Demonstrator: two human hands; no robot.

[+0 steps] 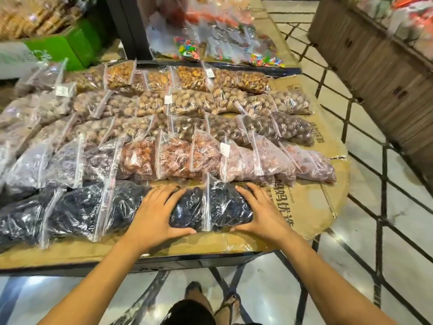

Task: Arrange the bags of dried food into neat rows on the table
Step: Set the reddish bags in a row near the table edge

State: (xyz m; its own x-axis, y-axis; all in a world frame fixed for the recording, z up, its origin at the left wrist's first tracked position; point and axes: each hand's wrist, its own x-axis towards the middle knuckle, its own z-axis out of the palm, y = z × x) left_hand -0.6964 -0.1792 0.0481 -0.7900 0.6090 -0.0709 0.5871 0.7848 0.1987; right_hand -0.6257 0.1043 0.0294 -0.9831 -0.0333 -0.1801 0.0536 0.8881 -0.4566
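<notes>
Clear zip bags of dried food lie in several rows on a cardboard-covered table [311, 214]. The nearest row holds dark, almost black fruit. Its right-end bag [210, 207] sits between my two hands. My left hand [157, 214] presses the bag's left side, fingers spread, thumb along the near edge. My right hand [262, 212] cups the bag's right end the same way. Behind it runs a row of reddish-orange and pink bags [206, 156], then rows of brown nuts [192, 102].
Bags of colourful sweets [187, 46] lie on a further table behind. A green box [63, 46] stands at the back left. A brown slatted stand [379, 73] is at the right across a tiled aisle. My feet show below the table edge.
</notes>
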